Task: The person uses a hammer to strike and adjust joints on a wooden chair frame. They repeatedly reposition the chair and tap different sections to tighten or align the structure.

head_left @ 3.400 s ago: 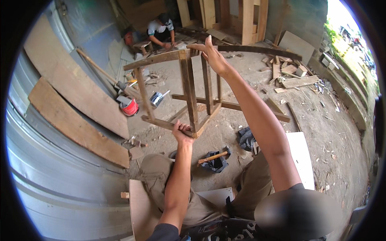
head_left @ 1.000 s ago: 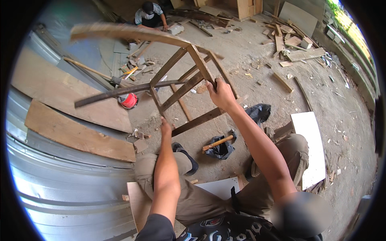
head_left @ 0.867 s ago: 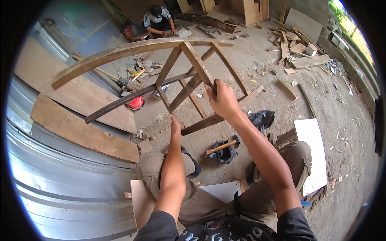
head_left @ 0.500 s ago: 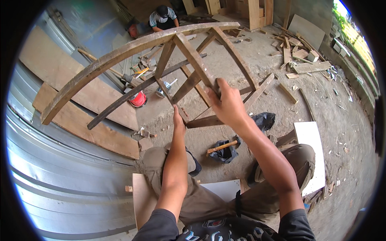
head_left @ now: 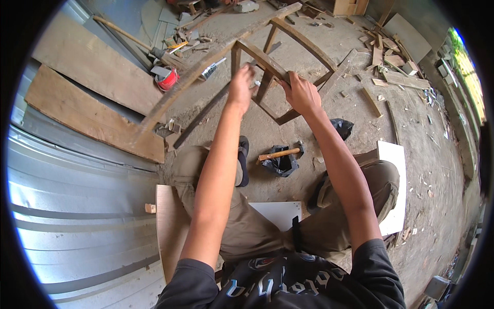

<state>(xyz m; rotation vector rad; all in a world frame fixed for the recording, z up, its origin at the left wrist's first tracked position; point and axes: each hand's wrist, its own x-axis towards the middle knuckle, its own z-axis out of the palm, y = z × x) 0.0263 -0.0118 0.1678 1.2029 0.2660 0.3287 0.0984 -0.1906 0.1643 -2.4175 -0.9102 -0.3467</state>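
Note:
A worn brown wooden chair frame [head_left: 263, 59] hangs tilted in front of me, its long curved members running from upper right to lower left. My right hand [head_left: 300, 93] is closed around the near end of one of its rails. Beside the same rail, to its left, my left hand [head_left: 240, 90] is raised with its fingers smeared by motion; whether it grips the frame is unclear. Below the frame, a hammer [head_left: 278, 154] with a wooden handle lies across a black plastic bag [head_left: 282, 167] on the floor between my feet.
Long boards [head_left: 92, 110] lean against corrugated metal sheeting [head_left: 77, 216] at left. Near them stands a red bucket [head_left: 167, 80]. Wood scraps [head_left: 393, 56] are heaped at far right. A white panel [head_left: 393, 180] lies by my right knee, and a second black bag [head_left: 341, 127] sits ahead of it.
My left hand has left the frame's lower corner and moved up beside the rail. The frame has turned, its curved end swinging down and right. The view has tipped downward.

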